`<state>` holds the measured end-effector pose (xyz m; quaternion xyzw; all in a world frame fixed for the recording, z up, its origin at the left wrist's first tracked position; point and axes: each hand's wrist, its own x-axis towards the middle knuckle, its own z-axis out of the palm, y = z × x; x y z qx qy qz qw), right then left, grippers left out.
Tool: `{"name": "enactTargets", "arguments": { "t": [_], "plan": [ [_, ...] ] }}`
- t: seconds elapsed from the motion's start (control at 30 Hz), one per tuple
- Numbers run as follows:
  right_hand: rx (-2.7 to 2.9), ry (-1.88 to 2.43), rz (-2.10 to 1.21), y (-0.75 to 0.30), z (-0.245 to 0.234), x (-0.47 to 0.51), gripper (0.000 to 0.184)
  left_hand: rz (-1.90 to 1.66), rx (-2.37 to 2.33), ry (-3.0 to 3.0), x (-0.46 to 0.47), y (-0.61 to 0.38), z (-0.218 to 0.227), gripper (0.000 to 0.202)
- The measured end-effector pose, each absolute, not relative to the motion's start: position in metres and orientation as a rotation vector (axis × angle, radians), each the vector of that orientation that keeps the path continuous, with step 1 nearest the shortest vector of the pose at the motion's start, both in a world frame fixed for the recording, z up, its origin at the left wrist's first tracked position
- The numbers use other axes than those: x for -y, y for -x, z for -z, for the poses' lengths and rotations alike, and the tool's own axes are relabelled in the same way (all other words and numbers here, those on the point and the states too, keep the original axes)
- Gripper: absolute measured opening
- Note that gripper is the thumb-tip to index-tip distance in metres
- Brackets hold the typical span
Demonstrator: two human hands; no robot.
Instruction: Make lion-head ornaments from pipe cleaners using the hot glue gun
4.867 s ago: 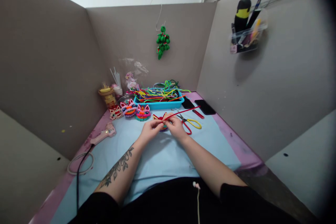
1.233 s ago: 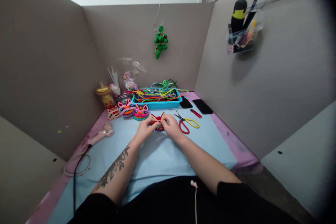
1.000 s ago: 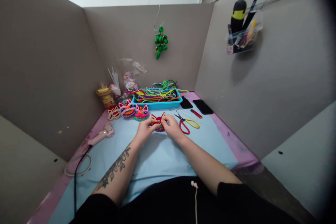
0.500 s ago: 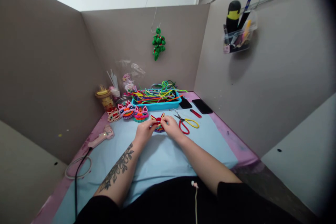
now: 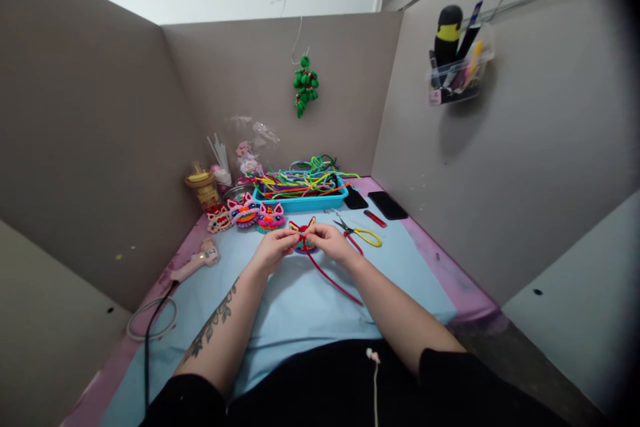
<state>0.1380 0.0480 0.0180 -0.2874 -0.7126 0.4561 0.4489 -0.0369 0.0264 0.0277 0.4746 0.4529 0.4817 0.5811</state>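
My left hand (image 5: pixel 273 248) and my right hand (image 5: pixel 327 241) meet over a small red-eared craft piece (image 5: pixel 303 232) in the middle of the blue mat. Both hands are closed in a pinch on it. A red pipe cleaner (image 5: pixel 333 280) runs from the piece toward me, under my right forearm. Red and yellow scissors (image 5: pixel 363 235) lie just right of my right hand.
A blue tray (image 5: pixel 300 200) of coloured pipe cleaners sits at the back. Several finished lion heads (image 5: pixel 247 212) line up to its left, by a jar (image 5: pixel 203 188). A pink glue gun (image 5: pixel 197 260) with a cord lies left. Two phones (image 5: pixel 380 203) lie right. Grey partitions enclose the desk.
The red pipe cleaner's free end, pointing up and right 4.9 s ago and hidden a moment ago, now trails toward me under my right arm. Both hands stay on the piece.
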Motion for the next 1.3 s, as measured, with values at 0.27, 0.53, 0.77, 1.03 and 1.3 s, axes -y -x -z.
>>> {"name": "enactTargets", "arguments": {
  "t": [0.27, 0.53, 0.77, 1.03, 1.3],
  "plan": [
    [2.018, 0.489, -0.391, -0.144, -0.023, -0.044, 0.013, -0.989, -0.924, -0.958, -0.029, 0.038, -0.025, 0.022],
    [1.960, 0.552, -0.255, -0.141, -0.014, -0.046, 0.014, -1.070, -0.902, -0.966, -0.026, 0.030, -0.022, 0.025],
    [1.695, 0.710, -0.496, -0.129, -0.017, -0.038, 0.010, -1.340, -0.943, -1.129, -0.024, 0.020, -0.021, 0.027],
    [1.548, 0.790, -0.757, -0.125, -0.016, -0.037, 0.016, -1.499, -1.119, -1.494, -0.020, 0.018, -0.020, 0.022],
    [1.408, 0.781, -1.048, -0.119, -0.015, -0.038, 0.022, -1.533, -1.222, -1.670, -0.014, 0.015, -0.023, 0.019]
  ]
}}
